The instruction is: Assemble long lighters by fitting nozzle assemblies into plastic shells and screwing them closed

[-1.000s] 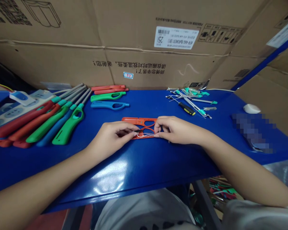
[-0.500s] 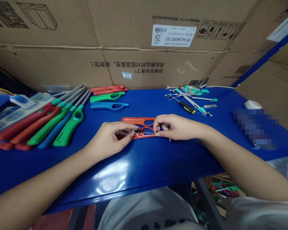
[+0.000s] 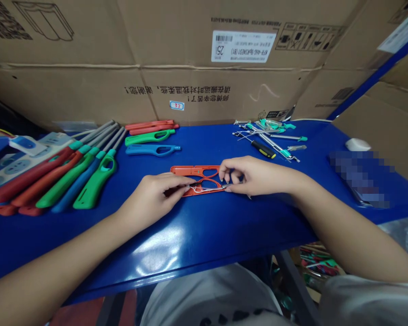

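Two orange lighter shell halves (image 3: 187, 170) lie one behind the other on the blue table, inner sides up. At the nearer half, my left hand (image 3: 165, 190) is closed, thumb and fingers pinching a small black part (image 3: 196, 183), mostly hidden by the fingertips. White wire (image 3: 204, 189) runs from it along that half, below the oval trigger opening. At the right end of the same half, my right hand (image 3: 241, 176) pinches the wire's far end between thumb and finger. Its remaining fingers are curled above.
Assembled lighters (image 3: 95, 181) lie at left beside a power strip (image 3: 20, 165). Behind are green (image 3: 149, 136), blue (image 3: 153, 150) and red shells (image 3: 151, 127). Back right hold metal lighter tubes (image 3: 272, 142) and a screwdriver (image 3: 263, 149). A cardboard wall (image 3: 183, 77) closes the back.
The black part was more visible between my left fingers and now sits mostly hidden at the nearer shell half. My right hand has shifted slightly; the view has moved a little.
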{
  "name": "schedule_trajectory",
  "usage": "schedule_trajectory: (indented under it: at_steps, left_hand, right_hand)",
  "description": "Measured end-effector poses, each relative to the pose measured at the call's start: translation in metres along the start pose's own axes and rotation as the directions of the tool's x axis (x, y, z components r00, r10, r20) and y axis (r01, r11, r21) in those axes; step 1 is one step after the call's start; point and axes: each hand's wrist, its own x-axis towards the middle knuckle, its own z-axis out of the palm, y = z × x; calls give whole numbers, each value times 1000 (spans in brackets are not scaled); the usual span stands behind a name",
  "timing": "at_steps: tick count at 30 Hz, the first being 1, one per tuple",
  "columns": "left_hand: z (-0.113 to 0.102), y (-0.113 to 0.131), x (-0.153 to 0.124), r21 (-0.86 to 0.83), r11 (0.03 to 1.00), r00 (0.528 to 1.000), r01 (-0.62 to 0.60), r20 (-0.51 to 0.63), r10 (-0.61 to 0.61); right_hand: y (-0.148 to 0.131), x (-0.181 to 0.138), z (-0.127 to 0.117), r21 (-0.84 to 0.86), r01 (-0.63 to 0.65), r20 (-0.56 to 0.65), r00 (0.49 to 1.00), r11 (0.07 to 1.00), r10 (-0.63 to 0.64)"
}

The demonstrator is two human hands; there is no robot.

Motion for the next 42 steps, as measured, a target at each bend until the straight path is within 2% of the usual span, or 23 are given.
schedule_trajectory:
  at_steps: [5,10,14,26,35,42]
  left_hand:
    - [1,1,0,24,1000,1000,-6,11,5]
    - [2,2,0,24,1000,1000,-15,10,15]
    - [3,2,-1,26,999,1000,-22,8,22]
    - [3,3,-1,31,999,1000,-16,4,16]
    - [2,3,-1,50,998,999,-34,3,34]
    - [3,2,-2,41,999,999,-34,10,33]
  right_hand:
    - [1,-1,-5,-243,84,-65,993,966,-103]
    - [1,-2,-5,-370,186,-12,979,910,-205]
    - [-3,-3,-2,-429,214,18,973,878,-228]
    - [-11,-5,-1,-507,137,33,990,851,-139]
    - [-11,-3,1,-483,157,44,987,861,-155]
    - [-8,-1,1,-411,208,33,976,888,-214]
